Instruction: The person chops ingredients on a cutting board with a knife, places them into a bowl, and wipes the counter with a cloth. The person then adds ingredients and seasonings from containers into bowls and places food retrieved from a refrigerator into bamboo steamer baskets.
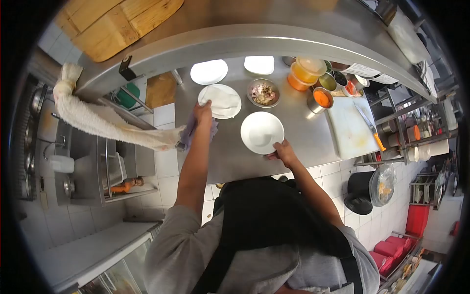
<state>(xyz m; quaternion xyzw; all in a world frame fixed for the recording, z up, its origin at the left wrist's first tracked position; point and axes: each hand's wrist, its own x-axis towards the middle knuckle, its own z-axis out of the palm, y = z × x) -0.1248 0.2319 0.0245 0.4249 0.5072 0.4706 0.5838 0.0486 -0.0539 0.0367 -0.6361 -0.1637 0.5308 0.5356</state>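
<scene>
- Right hand (281,149): closed, thumb over the near right rim of a white bowl (261,130), near the front edge of the steel desk (227,159). Whether the bowl is lifted cannot be told.
- Left hand (203,110): thumb at the left rim of a white plate (234,110), fingers hidden. How far open it is, and whether it grips the plate or the white napkin-like piece (218,99) on it, cannot be told. A purple cloth (214,128) shows beside the wrist.
- Progress, as judged: handling of the crockery is under way; release of the bowl is not done. The bowl's inside shows plain white, so no food appears served in it.
- Right: an orange-handled knife (366,119) lies on a white cutting board (345,127).
- Beyond the bowl: a metal bowl (264,105) holds chopped food (264,93); that cutting looks finished.
- Far right: a steel pot (315,106) contains orange sauce or purée (321,99).
- Far left and centre: a further white plate (209,72) and white dish (259,64), neither touched.
</scene>
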